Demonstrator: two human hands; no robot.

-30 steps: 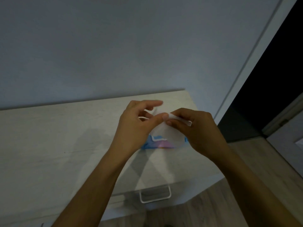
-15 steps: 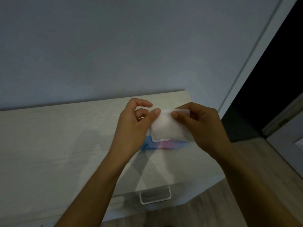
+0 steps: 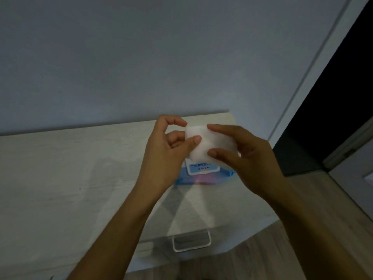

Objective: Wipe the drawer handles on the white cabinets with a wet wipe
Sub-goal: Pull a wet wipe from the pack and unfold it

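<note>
Since a second ago you have opened the wet wipe out from a small pinched fold into a flat white square, and your hands have drawn a little apart.

From the head camera, your left hand pinches the wipe's left edge, with the thumb pressed on its front and the index finger arched over to its top corner. Your right hand pinches the right edge between the index finger above and the thumb below; the other fingers curl loosely behind. The wipe hangs in the air between both hands, above the blue wipe pack, which lies flat on the pale cabinet top. Lower down, on the cabinet's front, a white drawer handle shows, well apart from the wipe. Wood floor lies to the right.
</note>
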